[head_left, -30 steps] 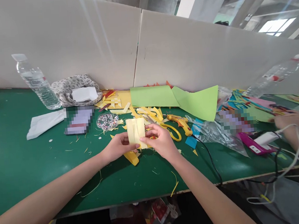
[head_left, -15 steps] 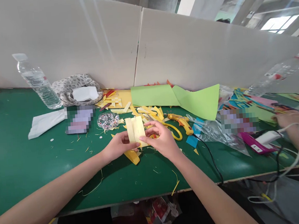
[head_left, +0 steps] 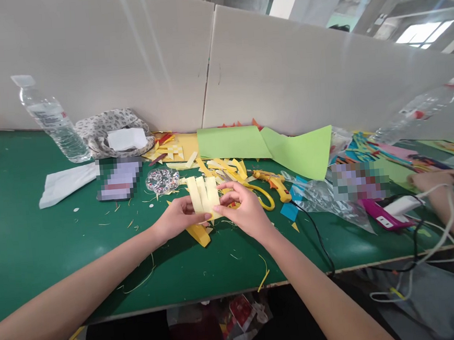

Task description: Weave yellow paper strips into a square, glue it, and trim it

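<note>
Pale yellow paper piece (head_left: 202,198): held between both hands over the middle of the green table (head_left: 100,258); whether its lower edge touches the scraps cannot be told. Three upright strips visible side by side, gaps between them widest toward the far end.

Left hand (head_left: 178,217): thumb laid along the near edge, fingers curled behind; only slightly parted, pinching the paper's left side. Right hand (head_left: 243,208): thumb tip on the lower right of the paper, forefingers bent and partly spread at its right edge; the hidden fingertips cannot be judged.

Surroundings: a curved yellow strip (head_left: 199,236) lies just below the left hand. Yellow paper scraps (head_left: 226,165) spread on the far side of the paper. Right of the right hand, a yellow handle loop (head_left: 269,202), then a yellow glue gun (head_left: 274,183). Farther left, a round clear case (head_left: 162,181) with small pieces; farther back, green sheets (head_left: 233,143).
</note>
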`<state>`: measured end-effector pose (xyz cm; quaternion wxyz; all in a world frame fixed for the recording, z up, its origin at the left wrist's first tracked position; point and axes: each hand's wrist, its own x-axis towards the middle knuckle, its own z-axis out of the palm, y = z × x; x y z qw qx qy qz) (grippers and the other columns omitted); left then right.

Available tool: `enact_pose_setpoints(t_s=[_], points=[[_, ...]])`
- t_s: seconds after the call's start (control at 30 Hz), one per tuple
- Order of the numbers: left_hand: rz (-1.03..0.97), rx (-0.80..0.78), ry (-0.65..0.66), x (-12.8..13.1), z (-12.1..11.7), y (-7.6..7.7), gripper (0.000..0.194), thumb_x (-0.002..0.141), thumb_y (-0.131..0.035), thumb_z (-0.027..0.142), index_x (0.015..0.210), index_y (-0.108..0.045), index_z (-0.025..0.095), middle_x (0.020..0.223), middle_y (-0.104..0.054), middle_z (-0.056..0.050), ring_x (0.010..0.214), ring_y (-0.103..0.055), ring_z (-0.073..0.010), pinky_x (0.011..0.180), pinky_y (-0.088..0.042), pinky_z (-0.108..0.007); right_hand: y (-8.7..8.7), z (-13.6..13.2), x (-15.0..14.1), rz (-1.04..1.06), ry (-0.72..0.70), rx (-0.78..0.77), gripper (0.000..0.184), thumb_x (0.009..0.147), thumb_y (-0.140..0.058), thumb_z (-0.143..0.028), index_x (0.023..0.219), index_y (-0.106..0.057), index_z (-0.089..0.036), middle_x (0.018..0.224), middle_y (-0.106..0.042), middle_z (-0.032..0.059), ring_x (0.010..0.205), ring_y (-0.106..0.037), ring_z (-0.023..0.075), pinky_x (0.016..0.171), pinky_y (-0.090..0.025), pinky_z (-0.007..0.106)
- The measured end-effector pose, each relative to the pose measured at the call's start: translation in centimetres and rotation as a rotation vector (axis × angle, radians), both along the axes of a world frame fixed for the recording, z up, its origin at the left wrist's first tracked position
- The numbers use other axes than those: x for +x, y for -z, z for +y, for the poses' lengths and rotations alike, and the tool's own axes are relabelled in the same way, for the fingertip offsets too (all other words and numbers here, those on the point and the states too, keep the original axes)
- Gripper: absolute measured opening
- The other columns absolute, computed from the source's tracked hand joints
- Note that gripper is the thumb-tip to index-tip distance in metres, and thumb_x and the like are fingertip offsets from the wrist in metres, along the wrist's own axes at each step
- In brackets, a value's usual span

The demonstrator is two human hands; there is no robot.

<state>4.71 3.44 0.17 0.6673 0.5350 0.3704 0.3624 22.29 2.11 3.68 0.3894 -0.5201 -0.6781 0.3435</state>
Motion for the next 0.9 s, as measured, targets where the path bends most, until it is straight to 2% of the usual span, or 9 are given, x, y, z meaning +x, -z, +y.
enact_pose_setpoints(t_s=[0.43,0.77,0.9], points=[[-0.005,0.074,-0.036,-0.09,-0.22,-0.17,0.034,0.066,-0.072,0.022,0.096,-0.059,0.014,0.087,-0.069,-0.004,0.065,-0.064,-0.0136,0.066,-0.053,-0.029,0.47,-0.31,-0.73,0.050,0.033,0.036,0.033,0.068,-0.063,-0.022,0.099,-0.051,-0.022,0.071,-0.064,-0.0008,0.069,-0.062,0.0164,0.070,-0.051,0.034],[-0.009,0.131,-0.024,-0.20,-0.10,0.37,0.035,0.065,-0.073,0.024,0.096,-0.059,0.014,0.086,-0.070,-0.005,0.075,-0.067,-0.0184,0.074,-0.052,-0.033,0.64,-0.24,-0.86,0.091,0.038,0.003,0.041,0.066,-0.067,-0.025,0.103,-0.048,-0.022,0.073,-0.065,0.0001,0.071,-0.064,0.0181,0.069,-0.052,0.035],[0.074,0.136,-0.033,-0.07,-0.39,0.47,0.039,0.065,-0.073,0.025,0.100,-0.059,0.014,0.090,-0.070,-0.006,0.077,-0.067,-0.0200,0.071,-0.053,-0.033,0.64,-0.07,-0.59,0.120,0.047,-0.040,0.039,0.066,-0.068,-0.026,0.100,-0.049,-0.022,0.074,-0.066,0.0006,0.072,-0.064,0.0186,0.068,-0.052,0.034]])
